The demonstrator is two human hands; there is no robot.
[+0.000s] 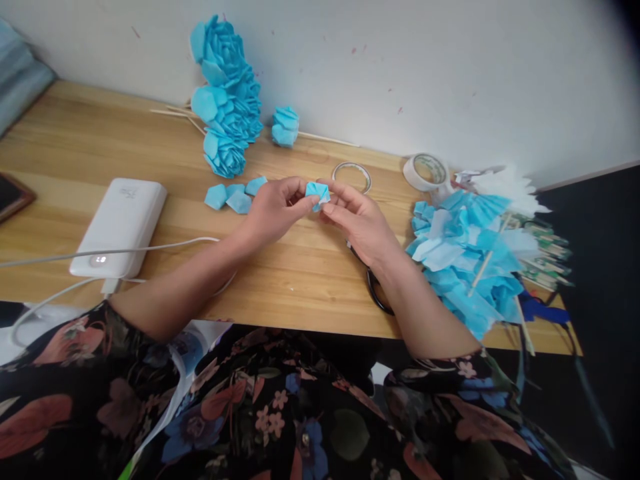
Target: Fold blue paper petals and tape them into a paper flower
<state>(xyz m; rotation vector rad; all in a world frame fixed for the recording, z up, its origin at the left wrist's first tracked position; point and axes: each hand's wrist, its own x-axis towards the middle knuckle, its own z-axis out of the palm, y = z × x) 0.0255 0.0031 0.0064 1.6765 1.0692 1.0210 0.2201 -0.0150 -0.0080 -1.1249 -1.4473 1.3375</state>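
Observation:
Between my two hands, above the middle of the wooden table (300, 287), is a small folded piece of blue paper (317, 192). My left hand (275, 210) pinches its left side, thumb in front. My right hand (359, 217) grips its right side between thumb and fingers. Several folded blue paper petals (227, 198) lie on the table just left of my left hand. Behind my right hand a thin ring of tape (353, 165) lies flat. Partly hidden under my right forearm is a black-handled tool, likely scissors (379, 293).
Blue paper roses (225, 100) on sticks are stacked by the wall, with a single smaller blue flower (285, 127) beside them. At left lies a white power bank (120, 227) with a cable. Right, a tape roll (427, 172) stands near crumpled blue paper (465, 247).

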